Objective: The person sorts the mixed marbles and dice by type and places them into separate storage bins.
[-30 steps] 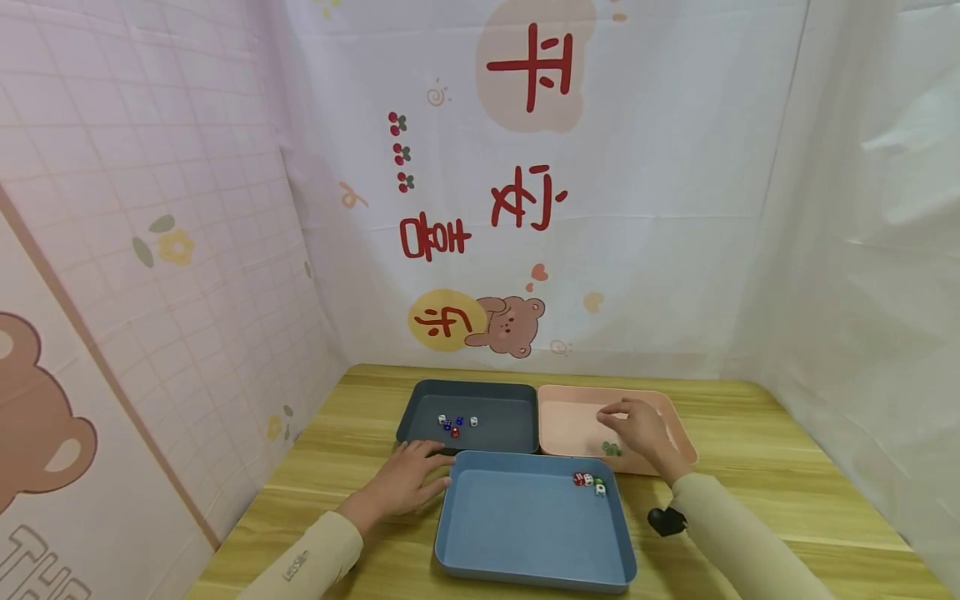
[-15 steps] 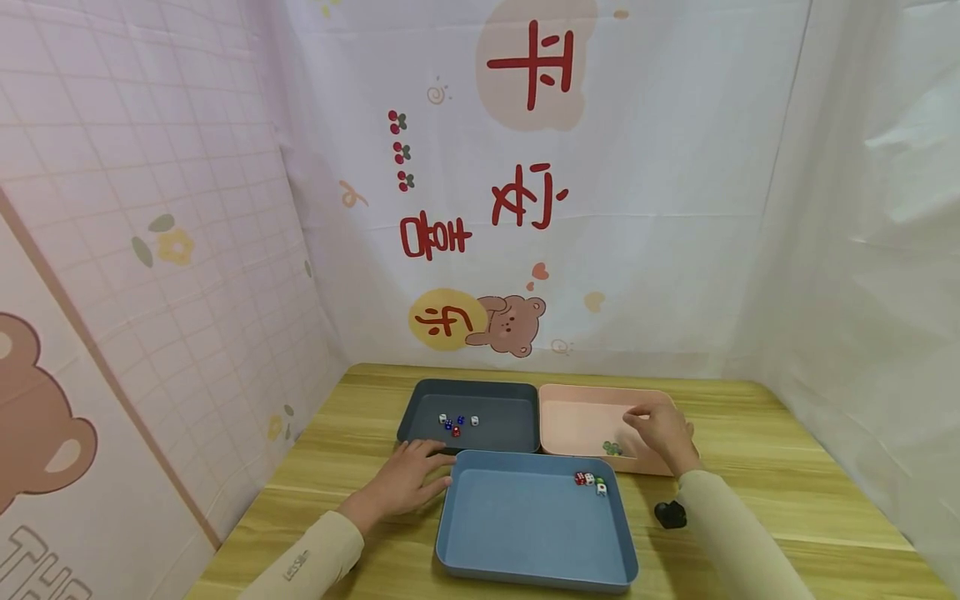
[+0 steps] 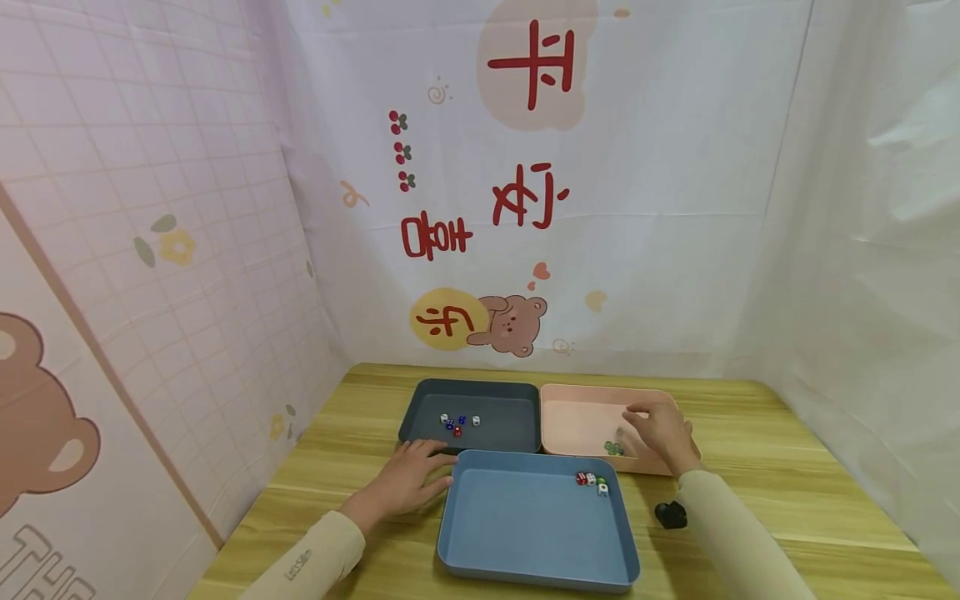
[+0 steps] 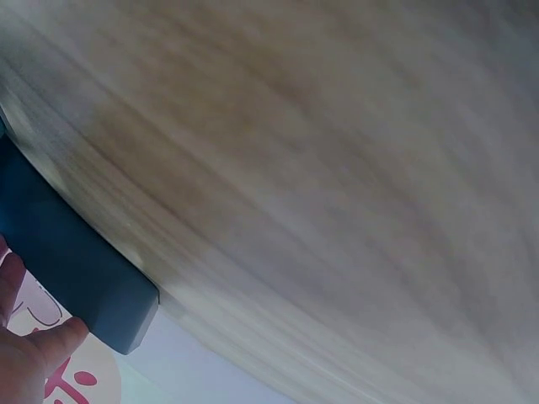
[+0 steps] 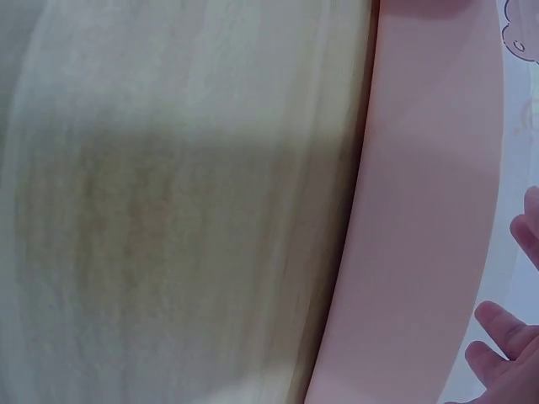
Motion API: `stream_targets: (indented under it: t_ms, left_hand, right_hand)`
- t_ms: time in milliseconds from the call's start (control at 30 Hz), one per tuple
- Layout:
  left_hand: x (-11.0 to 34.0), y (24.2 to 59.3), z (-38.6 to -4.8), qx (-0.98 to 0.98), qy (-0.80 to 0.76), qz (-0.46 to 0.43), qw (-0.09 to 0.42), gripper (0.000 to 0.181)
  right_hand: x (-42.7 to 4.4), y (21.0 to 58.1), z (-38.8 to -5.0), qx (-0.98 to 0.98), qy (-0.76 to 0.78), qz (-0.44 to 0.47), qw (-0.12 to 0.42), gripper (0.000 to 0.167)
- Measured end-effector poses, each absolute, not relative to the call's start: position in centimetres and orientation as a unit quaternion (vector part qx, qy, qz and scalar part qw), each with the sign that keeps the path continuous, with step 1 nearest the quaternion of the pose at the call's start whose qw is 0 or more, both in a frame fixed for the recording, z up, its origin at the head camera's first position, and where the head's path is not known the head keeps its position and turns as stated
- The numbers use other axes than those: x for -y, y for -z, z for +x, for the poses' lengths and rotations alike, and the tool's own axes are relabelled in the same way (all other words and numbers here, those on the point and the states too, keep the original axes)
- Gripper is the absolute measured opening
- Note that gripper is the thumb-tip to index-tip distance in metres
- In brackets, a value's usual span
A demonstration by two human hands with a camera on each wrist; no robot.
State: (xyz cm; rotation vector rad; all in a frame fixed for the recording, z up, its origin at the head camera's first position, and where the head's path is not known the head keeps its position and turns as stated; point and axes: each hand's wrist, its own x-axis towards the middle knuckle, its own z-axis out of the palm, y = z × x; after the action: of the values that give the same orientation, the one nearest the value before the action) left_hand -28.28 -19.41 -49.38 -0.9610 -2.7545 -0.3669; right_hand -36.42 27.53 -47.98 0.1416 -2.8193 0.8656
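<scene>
I judge the sorting partway done: mixed dice (image 3: 450,424) in the dark tray (image 3: 498,407); green pieces (image 3: 613,448) in the pink tray (image 3: 573,413); remaining dice (image 3: 591,479) in the blue tray (image 3: 532,533); left hand (image 3: 403,482) relaxed; right hand (image 3: 662,429), grip I cannot tell.

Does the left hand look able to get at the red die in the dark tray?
Likely yes: the left hand lies close to the dark tray, and nothing covers the red die.

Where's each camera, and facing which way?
Head: worn there, facing forward and down at table, dark tray, pink tray; left hand, right hand, sleeves show.
Left wrist: worn there, facing table and dark tray; left fingers show.
Right wrist: worn there, facing table and pink tray; right fingers show.
Head and right wrist share pink tray.
</scene>
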Motion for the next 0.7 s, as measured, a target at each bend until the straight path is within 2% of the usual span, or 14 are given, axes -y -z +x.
stream_targets:
  t_ms: [200, 467, 700]
  left_hand:
    - [19.3, 49.5, -28.4, 0.932, 0.123, -0.326, 0.104, 0.037]
    - [19.5, 49.5, -28.4, 0.939, 0.117, -0.312, 0.083, 0.039]
    - [19.4, 49.3, -28.2, 0.94, 0.129, -0.309, 0.074, 0.04]
  right_hand:
    - [-27.8, 48.0, -36.0, 0.953, -0.283, 0.05, 0.098, 0.035]
    - [-27.2, 48.5, -35.2, 0.938, -0.293, 0.109, 0.151, 0.026]
    - [-26.4, 48.4, -34.6, 0.937, -0.303, 0.109, 0.132, 0.03]
